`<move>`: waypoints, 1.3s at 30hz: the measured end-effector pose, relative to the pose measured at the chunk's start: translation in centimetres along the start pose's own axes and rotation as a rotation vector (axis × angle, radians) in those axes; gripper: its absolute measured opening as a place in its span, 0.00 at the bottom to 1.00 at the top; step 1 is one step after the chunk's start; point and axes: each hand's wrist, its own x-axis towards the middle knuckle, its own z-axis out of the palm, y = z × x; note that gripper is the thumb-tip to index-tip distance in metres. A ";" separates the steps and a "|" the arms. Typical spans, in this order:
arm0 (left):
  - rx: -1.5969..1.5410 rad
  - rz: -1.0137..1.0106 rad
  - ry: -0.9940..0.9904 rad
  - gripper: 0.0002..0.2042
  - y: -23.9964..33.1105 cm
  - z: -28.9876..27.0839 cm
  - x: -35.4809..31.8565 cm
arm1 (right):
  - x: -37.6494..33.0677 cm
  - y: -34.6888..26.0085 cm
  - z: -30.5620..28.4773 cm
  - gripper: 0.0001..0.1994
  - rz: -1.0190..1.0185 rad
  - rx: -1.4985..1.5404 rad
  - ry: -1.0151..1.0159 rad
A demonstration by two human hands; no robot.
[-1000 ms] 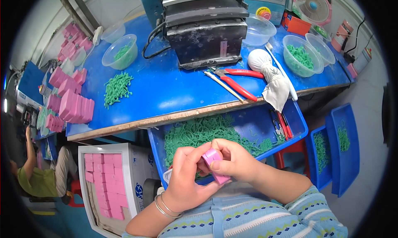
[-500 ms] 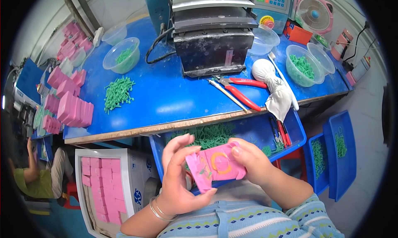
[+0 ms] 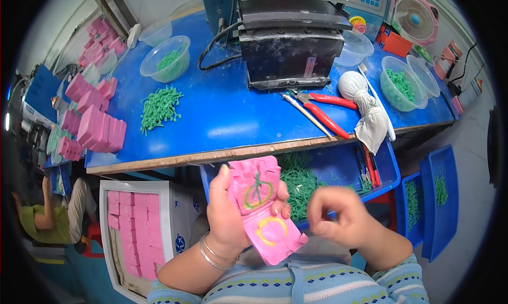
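Observation:
Above my lap, my left hand holds a pink two-part rubber mould that lies opened out like a book. A thin green piece with a stem and a ring sits in the upper half. On the lower half shows a yellow ring-shaped mark. My left thumb presses one side of the mould and my fingertips wrap over the other. To the right of the mould, apart from it, is my right hand, its fingers curled in and slightly smeared by motion. What they hold, if anything, is hidden.
A blue tray with many green pieces lies below the table edge. On the blue table are a green heap, red-handled pliers, a white cloth pouch and a black machine. Pink moulds fill a white box. A person sits far left.
The mould has been opened out wider and turned, baring the green piece. My right hand has let go of it and moved to the right. The whole view has shifted slightly.

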 end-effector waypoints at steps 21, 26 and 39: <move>0.761 0.752 -0.166 0.13 -0.8 -0.2 0.4 | 4.1 0.2 -1.1 0.11 -0.493 -0.435 0.254; 1.546 0.556 -0.318 0.11 1.4 0.2 0.2 | 3.9 -0.2 -1.4 0.10 -0.406 -0.627 0.161; 1.018 0.559 -0.002 0.04 -0.6 -0.6 0.1 | 4.5 -0.1 -1.3 0.08 -0.355 -0.478 0.211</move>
